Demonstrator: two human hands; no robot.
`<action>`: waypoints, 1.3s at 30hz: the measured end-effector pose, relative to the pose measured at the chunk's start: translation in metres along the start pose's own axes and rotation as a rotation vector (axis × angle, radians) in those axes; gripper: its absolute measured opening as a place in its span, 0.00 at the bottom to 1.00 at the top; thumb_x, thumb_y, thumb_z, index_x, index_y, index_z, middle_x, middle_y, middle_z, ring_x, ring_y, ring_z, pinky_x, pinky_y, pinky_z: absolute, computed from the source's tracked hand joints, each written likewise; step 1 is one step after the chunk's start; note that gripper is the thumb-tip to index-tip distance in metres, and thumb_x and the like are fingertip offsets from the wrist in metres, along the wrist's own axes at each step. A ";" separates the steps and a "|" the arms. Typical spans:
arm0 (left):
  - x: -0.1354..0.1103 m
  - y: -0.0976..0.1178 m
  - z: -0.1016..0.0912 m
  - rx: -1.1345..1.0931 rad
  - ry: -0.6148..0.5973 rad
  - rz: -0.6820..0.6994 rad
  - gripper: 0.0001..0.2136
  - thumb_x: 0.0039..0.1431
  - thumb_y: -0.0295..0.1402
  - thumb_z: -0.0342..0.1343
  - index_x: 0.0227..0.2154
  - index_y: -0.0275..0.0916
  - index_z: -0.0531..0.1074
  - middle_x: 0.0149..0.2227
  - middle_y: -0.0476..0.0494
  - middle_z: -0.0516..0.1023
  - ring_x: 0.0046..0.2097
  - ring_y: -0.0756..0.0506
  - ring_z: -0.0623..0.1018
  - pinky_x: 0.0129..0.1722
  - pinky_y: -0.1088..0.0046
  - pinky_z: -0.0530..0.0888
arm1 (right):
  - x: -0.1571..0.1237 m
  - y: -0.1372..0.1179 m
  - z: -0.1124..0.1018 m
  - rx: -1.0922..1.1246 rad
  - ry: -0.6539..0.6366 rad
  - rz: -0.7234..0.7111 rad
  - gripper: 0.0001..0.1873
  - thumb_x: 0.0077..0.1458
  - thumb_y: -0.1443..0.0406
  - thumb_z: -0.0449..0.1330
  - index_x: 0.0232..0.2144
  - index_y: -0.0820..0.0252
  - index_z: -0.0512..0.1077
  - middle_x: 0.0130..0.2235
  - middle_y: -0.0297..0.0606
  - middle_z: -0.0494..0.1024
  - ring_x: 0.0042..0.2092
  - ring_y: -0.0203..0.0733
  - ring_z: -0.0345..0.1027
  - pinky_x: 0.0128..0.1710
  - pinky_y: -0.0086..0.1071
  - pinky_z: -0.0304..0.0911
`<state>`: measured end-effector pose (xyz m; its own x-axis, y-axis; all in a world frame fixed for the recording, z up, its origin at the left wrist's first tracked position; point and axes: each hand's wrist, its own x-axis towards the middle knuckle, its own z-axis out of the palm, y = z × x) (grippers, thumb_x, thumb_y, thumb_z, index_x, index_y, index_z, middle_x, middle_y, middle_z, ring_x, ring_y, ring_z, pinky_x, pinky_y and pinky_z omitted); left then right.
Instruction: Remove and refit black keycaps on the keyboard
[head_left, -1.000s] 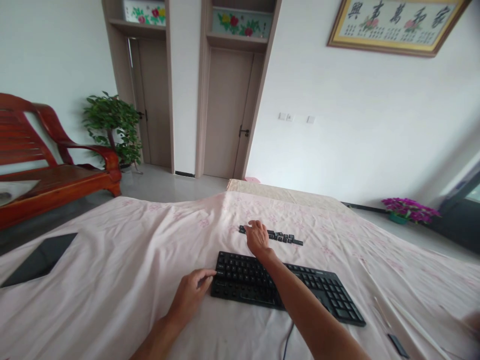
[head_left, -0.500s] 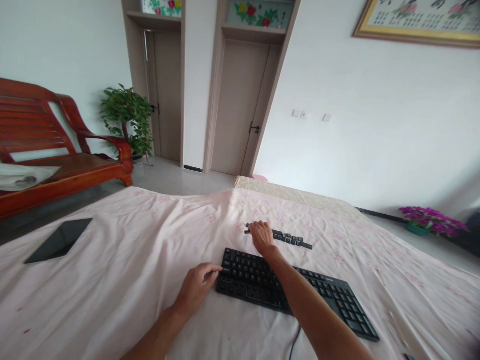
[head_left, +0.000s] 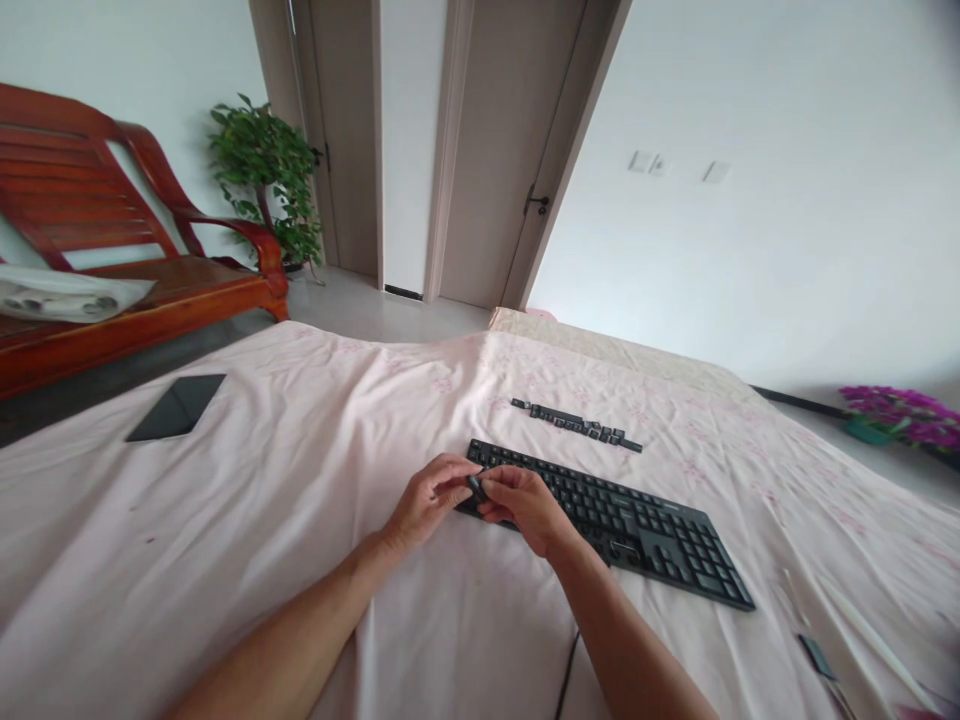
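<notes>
A black keyboard (head_left: 675,540) lies on a pink flowered cloth, with bare sockets along part of its near edge. Over its left end, my left hand (head_left: 429,505) and my right hand (head_left: 529,508) meet fingertip to fingertip. Between their thumbs and fingers is a small black keycap (head_left: 477,487), partly covered by the fingers. Both hands are closed in a pinch on it. Just beyond the keyboard, several loose keycaps (head_left: 581,425) are laid in rows. My right forearm crosses above the keyboard's near edge.
A dark tablet (head_left: 180,407) rests on the cloth (head_left: 300,480) at left. The keyboard's cable (head_left: 570,670) runs toward me. A slim tool with a dark part (head_left: 816,655) lies at lower right. Beyond are a wooden bench (head_left: 150,270), a green plant (head_left: 266,180) and purple flowers (head_left: 900,412).
My right hand has come back from the loose keycaps to my left hand, now with a keycap between them. My left hand has turned toward it. The view has tilted down.
</notes>
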<state>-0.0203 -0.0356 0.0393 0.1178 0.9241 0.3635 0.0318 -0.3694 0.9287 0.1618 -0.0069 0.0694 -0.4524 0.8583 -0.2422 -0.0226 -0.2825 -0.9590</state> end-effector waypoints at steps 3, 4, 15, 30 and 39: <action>0.001 0.001 0.000 0.000 0.023 -0.080 0.12 0.55 0.40 0.57 0.37 0.38 0.77 0.37 0.44 0.76 0.38 0.47 0.76 0.39 0.72 0.74 | -0.004 0.005 0.005 0.038 -0.018 0.010 0.20 0.45 0.53 0.67 0.31 0.65 0.74 0.31 0.39 0.78 0.26 0.31 0.70 0.28 0.26 0.66; 0.001 0.000 0.000 -0.004 0.042 -0.121 0.12 0.55 0.40 0.58 0.36 0.37 0.77 0.35 0.44 0.76 0.35 0.48 0.76 0.37 0.73 0.74 | -0.005 0.005 0.007 0.044 -0.009 0.012 0.20 0.46 0.52 0.66 0.31 0.65 0.74 0.30 0.39 0.78 0.26 0.31 0.70 0.28 0.26 0.67; 0.004 -0.006 -0.004 0.008 0.133 -0.314 0.19 0.52 0.45 0.58 0.35 0.31 0.77 0.22 0.47 0.74 0.24 0.50 0.72 0.26 0.75 0.70 | -0.003 0.007 0.006 0.063 0.053 0.049 0.21 0.46 0.51 0.66 0.29 0.65 0.72 0.30 0.42 0.79 0.25 0.33 0.71 0.26 0.27 0.68; 0.003 -0.006 -0.006 -0.060 0.100 -0.319 0.21 0.57 0.47 0.53 0.41 0.33 0.76 0.33 0.41 0.79 0.31 0.48 0.76 0.32 0.72 0.74 | -0.003 0.002 -0.011 -0.027 0.144 0.009 0.18 0.41 0.58 0.69 0.33 0.63 0.76 0.32 0.40 0.79 0.27 0.33 0.71 0.23 0.23 0.65; 0.004 -0.017 -0.005 -0.001 0.197 -0.313 0.16 0.55 0.42 0.56 0.38 0.35 0.76 0.32 0.43 0.79 0.31 0.47 0.77 0.33 0.72 0.75 | 0.004 0.020 -0.023 -0.449 0.345 -0.155 0.15 0.49 0.58 0.62 0.38 0.59 0.78 0.23 0.35 0.77 0.24 0.36 0.69 0.21 0.26 0.62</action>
<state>-0.0249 -0.0251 0.0251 -0.0912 0.9935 0.0684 0.0352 -0.0654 0.9972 0.1806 0.0006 0.0463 -0.1559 0.9862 -0.0559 0.3488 0.0021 -0.9372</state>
